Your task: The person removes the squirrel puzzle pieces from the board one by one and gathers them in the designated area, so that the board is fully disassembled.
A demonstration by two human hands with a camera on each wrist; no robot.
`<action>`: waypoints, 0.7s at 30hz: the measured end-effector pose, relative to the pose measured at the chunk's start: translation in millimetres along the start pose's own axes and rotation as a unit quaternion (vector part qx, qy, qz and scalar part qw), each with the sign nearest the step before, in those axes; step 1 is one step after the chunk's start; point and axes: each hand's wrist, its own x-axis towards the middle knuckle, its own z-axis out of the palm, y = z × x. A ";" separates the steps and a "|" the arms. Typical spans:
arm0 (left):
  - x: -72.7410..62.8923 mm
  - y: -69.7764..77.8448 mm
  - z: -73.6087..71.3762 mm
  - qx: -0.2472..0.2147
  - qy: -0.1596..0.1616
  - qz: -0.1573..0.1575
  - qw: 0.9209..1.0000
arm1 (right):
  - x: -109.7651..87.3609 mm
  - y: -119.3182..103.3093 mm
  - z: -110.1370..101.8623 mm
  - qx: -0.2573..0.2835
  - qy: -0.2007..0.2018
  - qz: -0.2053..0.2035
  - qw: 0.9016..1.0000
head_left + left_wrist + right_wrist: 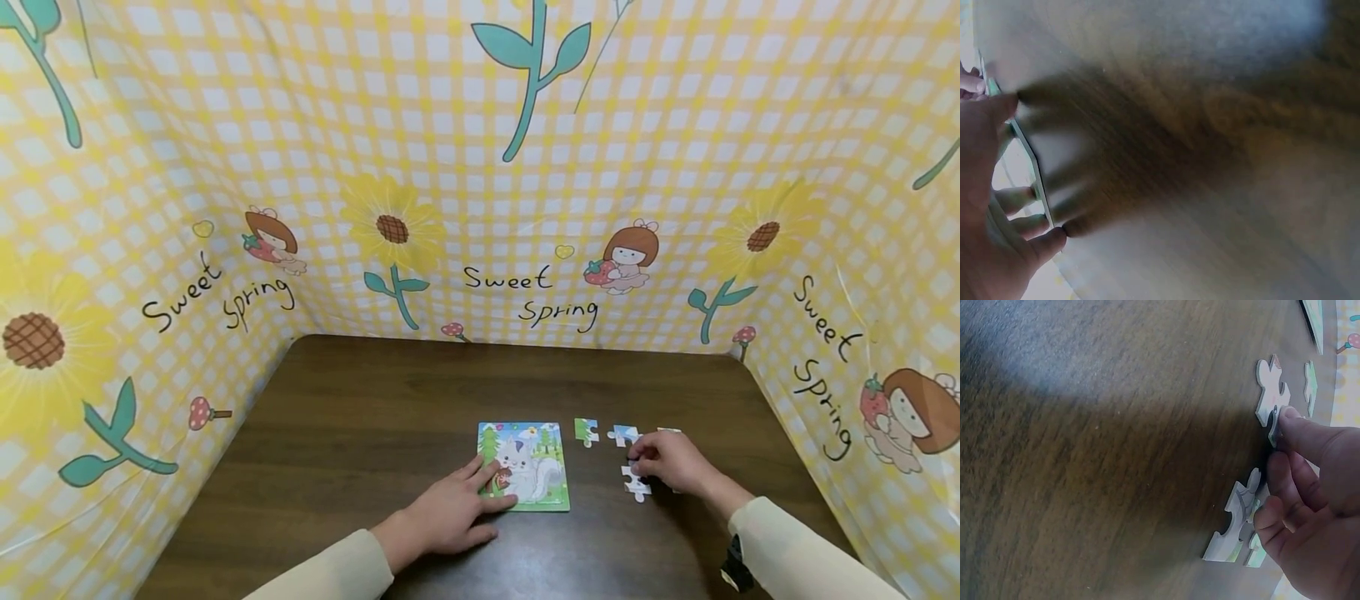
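Rests the left hand (450, 510), with fingers straight and spread and gripping nothing, on a flat square puzzle (532, 475) with a white squirrel picture, lying on the dark brown wooden table (360, 417). Pinches a small tilted puzzle piece (1274, 428) between thumb and curled fingers of the right hand (675, 460), near a green-and-white knobbed piece (585, 430), a blue-and-white piece (623, 434) and a mostly white piece (637, 481).

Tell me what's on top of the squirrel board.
The left hand rests partly on the squirrel board, at its lower left. Whatever picture lies directly beneath it is covered and can't be seen.
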 end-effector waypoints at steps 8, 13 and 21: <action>3.7 -0.2 -0.8 0.025 -0.007 -0.016 1.000 | 1.8 -9.7 -7.3 0.011 -0.023 0.012 1.000; 2.6 0.1 -0.4 0.028 0.006 -0.017 0.999 | 15.8 -30.6 -14.1 0.022 -0.033 0.017 0.999; -4.1 -1.7 -4.2 -0.070 0.012 -0.028 0.997 | 48.0 -77.8 6.6 0.041 -0.053 -0.011 0.998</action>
